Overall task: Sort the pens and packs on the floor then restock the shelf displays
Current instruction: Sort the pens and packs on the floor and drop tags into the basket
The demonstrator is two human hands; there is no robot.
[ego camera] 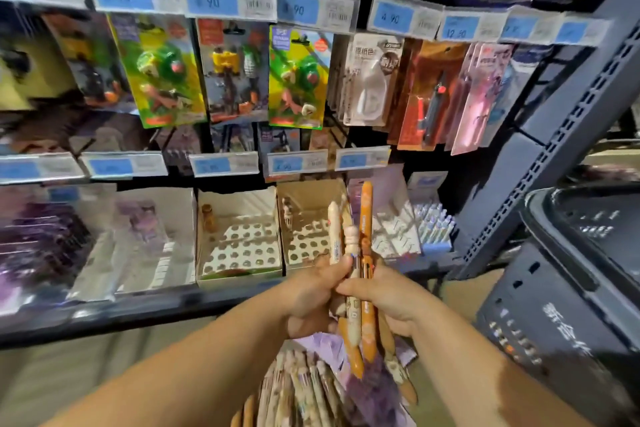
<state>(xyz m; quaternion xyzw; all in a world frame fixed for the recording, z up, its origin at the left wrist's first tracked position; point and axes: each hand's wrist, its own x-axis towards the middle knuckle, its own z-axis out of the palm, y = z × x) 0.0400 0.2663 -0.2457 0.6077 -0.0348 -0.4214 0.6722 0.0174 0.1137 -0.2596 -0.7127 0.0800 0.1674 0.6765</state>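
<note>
Pens (365, 218): one bunch, upright, tips toward the shelf (138, 308). We hold them with left hand (311, 295) and right hand (391, 298), both curled round the barrels. Holed box (301, 246): just ahead and slightly left, nearer our left hand.

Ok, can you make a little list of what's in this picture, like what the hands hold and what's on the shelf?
left hand: grips a bunch of pens
right hand: grips the same bunch
pens: orange and cream, pointing up in front of the shelf
box with holes: on the bottom shelf, most holes bare
second box: right beside it, also mostly bare
pile: more pens below the hands
hanging packs: green, under blue price tags
crate: dark, on the right
</note>
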